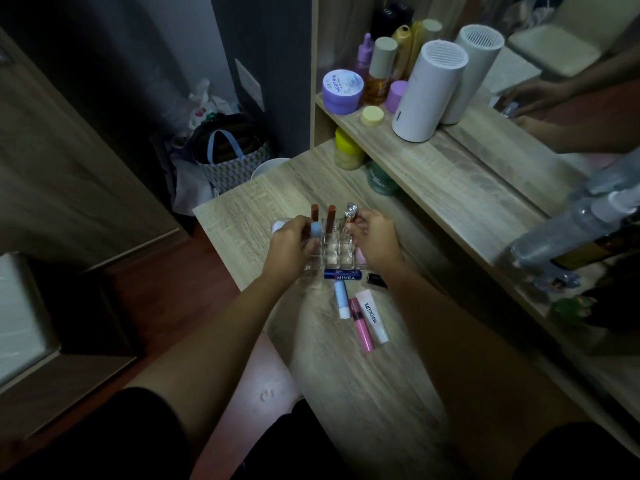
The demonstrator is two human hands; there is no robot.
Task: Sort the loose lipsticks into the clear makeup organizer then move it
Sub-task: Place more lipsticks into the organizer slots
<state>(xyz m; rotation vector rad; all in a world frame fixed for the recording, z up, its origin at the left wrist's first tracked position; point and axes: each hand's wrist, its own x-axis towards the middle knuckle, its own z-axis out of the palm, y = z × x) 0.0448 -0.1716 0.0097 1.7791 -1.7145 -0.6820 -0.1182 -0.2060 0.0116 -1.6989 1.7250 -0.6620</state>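
Note:
The clear makeup organizer (pixel 337 256) stands on the wooden desk (pixel 363 375). Two brown lipsticks (pixel 330 218) stand upright in its far slots. My left hand (pixel 291 245) grips a blue-capped stick (pixel 316 231) over the organizer's left side. My right hand (pixel 372 237) pinches a silver-topped lipstick (pixel 350 213) upright at a far right slot. Loose on the desk near me lie a blue Nivea stick (pixel 343 275), a white-and-blue balm (pixel 341 299), a pink tube (pixel 361 325), a clear lip gloss (pixel 373 320) and a small black piece (pixel 376 280).
A raised shelf (pixel 433 161) to the right carries purple jars (pixel 343 91), bottles and a white cylinder (pixel 429 91). A yellow-lidded jar (pixel 348 148) sits under it. A mirror (pixel 554 81) is behind. Bags (pixel 228 157) stand on the floor left of the desk.

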